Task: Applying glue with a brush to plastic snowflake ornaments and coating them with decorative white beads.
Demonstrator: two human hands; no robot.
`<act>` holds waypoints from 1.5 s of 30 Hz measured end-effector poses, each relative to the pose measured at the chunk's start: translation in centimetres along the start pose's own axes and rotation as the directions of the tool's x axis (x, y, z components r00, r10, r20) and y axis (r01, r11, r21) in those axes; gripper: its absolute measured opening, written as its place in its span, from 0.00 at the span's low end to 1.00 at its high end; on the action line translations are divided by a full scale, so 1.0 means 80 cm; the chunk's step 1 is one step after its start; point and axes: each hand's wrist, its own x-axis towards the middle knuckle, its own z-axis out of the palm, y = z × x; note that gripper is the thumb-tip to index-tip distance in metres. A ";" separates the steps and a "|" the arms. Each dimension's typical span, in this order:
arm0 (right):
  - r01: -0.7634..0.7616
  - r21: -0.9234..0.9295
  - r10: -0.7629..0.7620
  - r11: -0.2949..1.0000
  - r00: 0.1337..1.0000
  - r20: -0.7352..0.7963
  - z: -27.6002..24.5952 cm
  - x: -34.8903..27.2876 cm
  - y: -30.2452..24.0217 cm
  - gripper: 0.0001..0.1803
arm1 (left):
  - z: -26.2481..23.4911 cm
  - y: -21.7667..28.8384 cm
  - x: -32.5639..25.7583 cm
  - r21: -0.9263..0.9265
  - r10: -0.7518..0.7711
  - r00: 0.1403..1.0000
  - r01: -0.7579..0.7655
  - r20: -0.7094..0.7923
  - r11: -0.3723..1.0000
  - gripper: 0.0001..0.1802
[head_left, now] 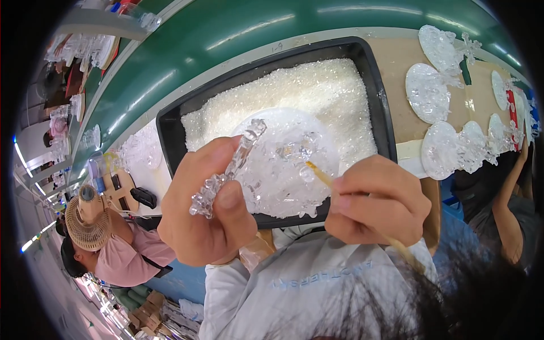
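Observation:
My left hand point(204, 209) grips a clear plastic ornament point(272, 164), a round frosted disc with a knobbly stem under my thumb. My right hand point(377, 201) pinches a thin wooden stick point(320, 174) whose tip touches the disc's face near small clear beads. Both hands hover above the near edge of a black tray point(170, 122) heaped with white crystal granules point(317, 90).
A green conveyor belt point(215, 39) curves behind the tray. Several finished clear ornaments point(428, 93) lie on the tan table at right. One person in pink sits at lower left by a small fan point(88, 218); another person's arm point(510, 181) is at the right edge.

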 end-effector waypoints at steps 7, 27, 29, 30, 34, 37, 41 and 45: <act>-0.046 -0.003 0.046 0.999 0.998 -0.032 -0.001 -0.002 -0.001 0.15 | -0.003 0.007 -0.006 0.064 -0.110 0.994 0.110 -0.002 0.992 0.16; 0.110 -0.087 -0.107 0.990 0.994 0.036 0.024 0.001 0.003 0.18 | 0.008 0.032 -0.010 0.037 -0.236 0.968 0.240 -0.089 0.970 0.17; 0.124 -0.042 -0.125 0.991 0.992 -0.020 0.018 -0.001 0.003 0.19 | 0.011 0.029 -0.008 0.012 -0.217 0.973 0.219 -0.078 0.976 0.17; 0.124 -0.038 -0.125 0.991 0.992 -0.023 0.019 -0.001 0.003 0.19 | 0.009 0.027 -0.009 0.014 -0.203 0.976 0.205 -0.073 0.979 0.17; 0.086 0.014 -0.086 0.996 0.996 0.013 0.017 -0.001 0.005 0.18 | -0.001 0.011 -0.003 -0.049 -0.060 0.998 0.061 0.026 0.997 0.17; 0.054 0.028 -0.055 0.998 0.998 0.033 0.015 0.001 0.003 0.17 | -0.004 0.004 -0.004 -0.045 0.023 0.999 -0.021 0.047 0.999 0.17; 0.012 0.038 -0.015 0.999 0.998 0.064 0.015 -0.001 0.002 0.16 | -0.008 0.006 -0.003 -0.003 0.035 0.996 -0.035 0.085 0.999 0.17; -0.005 0.080 0.006 0.997 1.000 -0.002 0.010 0.001 -0.003 0.16 | -0.007 0.008 0.000 0.000 0.010 0.996 -0.010 0.091 1.000 0.17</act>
